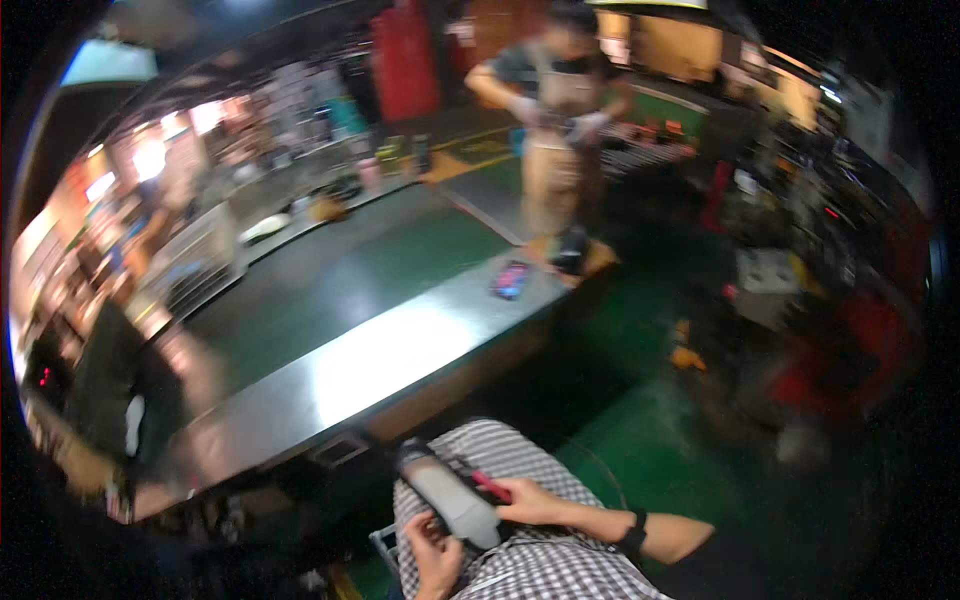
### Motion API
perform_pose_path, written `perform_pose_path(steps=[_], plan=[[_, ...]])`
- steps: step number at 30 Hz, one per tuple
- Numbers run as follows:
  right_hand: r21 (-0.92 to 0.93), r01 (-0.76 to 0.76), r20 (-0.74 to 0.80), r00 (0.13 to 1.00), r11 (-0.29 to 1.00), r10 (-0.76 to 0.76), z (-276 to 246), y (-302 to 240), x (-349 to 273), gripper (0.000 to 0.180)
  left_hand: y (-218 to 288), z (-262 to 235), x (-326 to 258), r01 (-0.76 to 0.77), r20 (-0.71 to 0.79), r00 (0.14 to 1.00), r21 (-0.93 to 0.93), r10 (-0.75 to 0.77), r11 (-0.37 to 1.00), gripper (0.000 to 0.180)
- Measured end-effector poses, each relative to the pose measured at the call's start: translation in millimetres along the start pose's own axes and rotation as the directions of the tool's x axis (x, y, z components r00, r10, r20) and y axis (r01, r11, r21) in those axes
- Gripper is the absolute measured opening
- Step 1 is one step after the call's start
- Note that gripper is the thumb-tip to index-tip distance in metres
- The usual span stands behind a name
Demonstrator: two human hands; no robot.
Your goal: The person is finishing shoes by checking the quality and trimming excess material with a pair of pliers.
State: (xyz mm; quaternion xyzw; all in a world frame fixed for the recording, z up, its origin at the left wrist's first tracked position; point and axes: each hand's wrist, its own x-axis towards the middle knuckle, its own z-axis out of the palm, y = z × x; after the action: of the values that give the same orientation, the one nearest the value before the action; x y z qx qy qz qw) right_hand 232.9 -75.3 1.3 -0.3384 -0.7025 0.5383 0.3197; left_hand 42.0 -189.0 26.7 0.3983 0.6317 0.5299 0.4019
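Note:
On my lap, over a black-and-white checked apron (pixel 560 470), lies a long pale grey object with a dark far end (pixel 450 495); blur hides its exact kind. My right hand (pixel 530 502) comes in from the right and is closed around a red-handled tool (pixel 490 487), held against the object's right side. The tool's working end cannot be made out. My left hand (pixel 435 560) is at the near left edge of the object, its fingers curled and drawn together. What sits between those fingers is too blurred to name.
A metal-edged workbench (pixel 380 360) with a green top stretches ahead, a phone (pixel 510 280) near its right end. Beyond it stands a person in a tan apron and pale gloves (pixel 560 130). A crate (pixel 200 260) is at left; cluttered machinery (pixel 770 290) stands right.

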Motion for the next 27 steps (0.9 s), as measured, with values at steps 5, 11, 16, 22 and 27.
perform_pose_path(steps=[5,11,16,22,27], plan=[[-0.222,-0.058,-0.043,0.998,0.973,0.049,-27.9,-8.9,-17.7,0.050,-28.2,33.8,9.0,-0.032,0.204,0.979,0.235,-0.017,0.972,0.085],[-0.180,-0.215,-0.116,0.974,0.960,0.196,-32.9,-4.3,-39.9,0.041,-15.7,48.0,-1.0,-0.028,0.160,0.986,-0.102,0.044,0.994,0.087],[-0.177,-0.114,-0.066,0.992,0.978,0.104,-16.7,-15.2,-19.3,0.044,-16.0,23.4,5.9,-0.048,0.072,0.997,0.116,0.040,0.992,0.083],[-0.230,0.043,0.139,0.990,0.972,-0.011,-25.0,-38.4,-18.3,0.038,19.0,-9.1,67.8,-0.251,0.141,0.959,0.022,0.246,0.968,0.112],[-0.037,-0.210,0.011,0.978,0.977,0.210,-52.5,-68.9,-22.8,0.035,23.8,6.9,80.5,-0.199,0.163,0.964,-0.086,0.211,0.976,0.100]])
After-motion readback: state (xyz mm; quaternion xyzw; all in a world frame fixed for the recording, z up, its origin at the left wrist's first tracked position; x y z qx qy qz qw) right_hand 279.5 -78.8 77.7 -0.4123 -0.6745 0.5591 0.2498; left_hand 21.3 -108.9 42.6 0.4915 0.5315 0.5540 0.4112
